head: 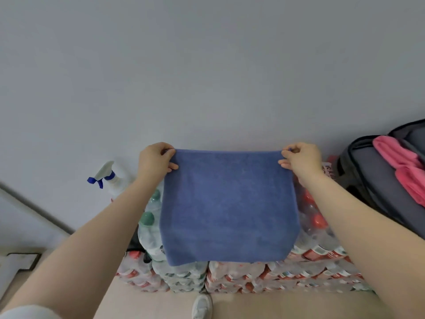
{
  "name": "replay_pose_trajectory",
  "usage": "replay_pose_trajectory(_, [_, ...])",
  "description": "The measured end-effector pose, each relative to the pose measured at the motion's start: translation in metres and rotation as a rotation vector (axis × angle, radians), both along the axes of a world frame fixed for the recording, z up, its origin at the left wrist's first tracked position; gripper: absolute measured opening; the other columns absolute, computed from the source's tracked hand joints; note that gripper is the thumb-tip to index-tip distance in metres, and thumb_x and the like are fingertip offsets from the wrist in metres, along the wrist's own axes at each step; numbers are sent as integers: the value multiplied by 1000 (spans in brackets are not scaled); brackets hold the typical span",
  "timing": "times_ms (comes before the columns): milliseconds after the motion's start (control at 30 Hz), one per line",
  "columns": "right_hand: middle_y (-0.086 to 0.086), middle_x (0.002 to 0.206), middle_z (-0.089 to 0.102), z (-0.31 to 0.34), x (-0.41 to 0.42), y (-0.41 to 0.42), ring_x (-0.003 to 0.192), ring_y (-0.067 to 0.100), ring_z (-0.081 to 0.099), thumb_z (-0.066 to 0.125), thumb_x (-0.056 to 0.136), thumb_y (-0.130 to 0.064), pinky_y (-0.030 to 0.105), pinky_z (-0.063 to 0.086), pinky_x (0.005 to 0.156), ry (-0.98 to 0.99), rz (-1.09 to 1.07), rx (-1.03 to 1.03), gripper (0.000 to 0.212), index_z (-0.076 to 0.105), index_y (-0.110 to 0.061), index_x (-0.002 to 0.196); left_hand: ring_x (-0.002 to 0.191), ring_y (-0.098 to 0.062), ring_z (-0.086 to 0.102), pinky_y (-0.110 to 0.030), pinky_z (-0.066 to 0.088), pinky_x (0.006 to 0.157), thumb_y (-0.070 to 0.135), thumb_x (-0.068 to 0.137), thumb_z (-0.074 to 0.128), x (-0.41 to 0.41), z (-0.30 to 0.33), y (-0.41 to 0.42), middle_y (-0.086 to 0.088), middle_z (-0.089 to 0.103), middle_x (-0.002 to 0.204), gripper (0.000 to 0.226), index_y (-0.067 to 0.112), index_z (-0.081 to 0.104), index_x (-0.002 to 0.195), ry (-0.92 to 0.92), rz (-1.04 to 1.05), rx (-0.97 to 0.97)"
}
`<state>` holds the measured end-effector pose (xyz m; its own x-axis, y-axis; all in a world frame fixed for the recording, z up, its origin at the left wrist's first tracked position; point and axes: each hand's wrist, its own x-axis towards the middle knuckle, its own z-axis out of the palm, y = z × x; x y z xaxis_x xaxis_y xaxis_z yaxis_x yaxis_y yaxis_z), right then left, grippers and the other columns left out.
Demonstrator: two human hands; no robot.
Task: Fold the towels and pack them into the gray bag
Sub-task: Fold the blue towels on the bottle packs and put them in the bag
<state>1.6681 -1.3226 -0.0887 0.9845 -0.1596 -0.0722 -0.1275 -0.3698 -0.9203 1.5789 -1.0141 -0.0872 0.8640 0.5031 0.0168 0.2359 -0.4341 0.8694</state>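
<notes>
A blue towel [227, 208] hangs flat in the air in front of me, stretched between both hands. My left hand [155, 160] pinches its top left corner and my right hand [301, 158] pinches its top right corner. The towel's lower edge hangs free above stacked packs of water bottles. At the right edge the gray bag [370, 180] lies open, with pink towels [404, 166] inside it.
Shrink-wrapped packs of water bottles [253, 275] are stacked against the wall below the towel. A white spray bottle [108, 178] with a blue trigger stands at the left. A white shoe [202, 306] shows on the beige floor at the bottom.
</notes>
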Motion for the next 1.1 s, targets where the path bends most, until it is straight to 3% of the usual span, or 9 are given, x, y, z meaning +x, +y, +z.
replay_pose_trajectory(100, [1, 69, 55, -15, 27, 12, 37, -1, 57, 56, 86, 3, 9, 48, 44, 28, -52, 0, 30, 54, -19, 65, 38, -2, 58, -15, 53, 49, 8, 91, 50, 27, -12, 10, -2, 61, 66, 13, 4, 62, 92, 54, -6, -23])
replay_pose_trajectory(167, [5, 72, 58, -24, 38, 21, 39, -3, 58, 56, 85, 4, 12, 51, 48, 56, -71, -16, 30, 55, -18, 65, 46, -8, 62, -30, 58, 64, 7, 92, 48, 38, -19, 13, -7, 64, 75, 15, 4, 61, 97, 91, -12, 10])
replay_pose_trajectory(267, [19, 97, 65, -31, 37, 35, 78, 19, 70, 54, 84, 3, 37, 51, 78, 50, -27, -299, 14, 66, -5, 87, 91, -33, 63, -43, 49, 89, 6, 91, 43, 41, -26, 7, -15, 54, 125, 36, 8, 47, 127, 112, -100, 270])
replay_pose_trajectory(367, [16, 134, 47, -24, 13, 58, 121, 33, 46, 54, 88, -10, 37, 37, 99, -117, 148, -719, 33, 57, -7, 120, 121, -32, 46, -43, 35, 97, 21, 91, 41, 30, -28, -15, -10, 27, 150, 52, 10, 30, 140, 101, -250, 657])
replay_pose_trajectory(467, [12, 150, 30, -24, -21, 92, 139, 27, 28, 51, 92, -25, 37, 20, 114, -291, 533, -780, 46, 44, -11, 136, 139, -24, 27, -38, 20, 110, 47, 83, 12, 13, -40, -35, -6, 20, 154, 72, 12, 26, 144, 129, -578, 786])
replay_pose_trajectory(567, [1, 158, 8, -39, -44, 109, 146, 16, 5, 35, 97, -42, 35, 0, 117, -172, 832, -936, 60, 16, -18, 148, 145, -18, 6, -35, 2, 116, 60, 76, -2, 6, -58, -34, -1, 5, 157, 84, 19, 8, 148, 285, -654, 908])
replay_pose_trajectory(767, [-2, 158, -9, -43, -51, 55, 145, 17, -9, 19, 97, -50, 37, -5, 117, 45, 660, -1051, 60, -1, -28, 149, 145, -20, 1, -31, -1, 116, 64, 81, 8, -27, -53, -10, -3, 1, 157, 78, 23, 8, 148, 391, -502, 816])
replay_pose_trajectory(900, [4, 158, -6, -38, -75, 24, 146, 20, -8, 22, 97, -48, 38, 2, 118, 112, 519, -965, 63, 4, -18, 149, 145, -23, 1, -33, 3, 117, 45, 97, 29, -50, -45, -8, -6, 4, 157, 60, 15, 13, 147, 385, -404, 724])
replay_pose_trajectory(1100, [8, 139, 44, -26, -135, 7, 128, 27, 40, 45, 95, -23, 40, 30, 105, -232, 332, -705, 36, 48, -10, 128, 130, -36, 31, -42, 23, 107, 22, 95, 43, -109, -47, -43, -17, 37, 141, 45, 2, 37, 136, 86, -18, 480])
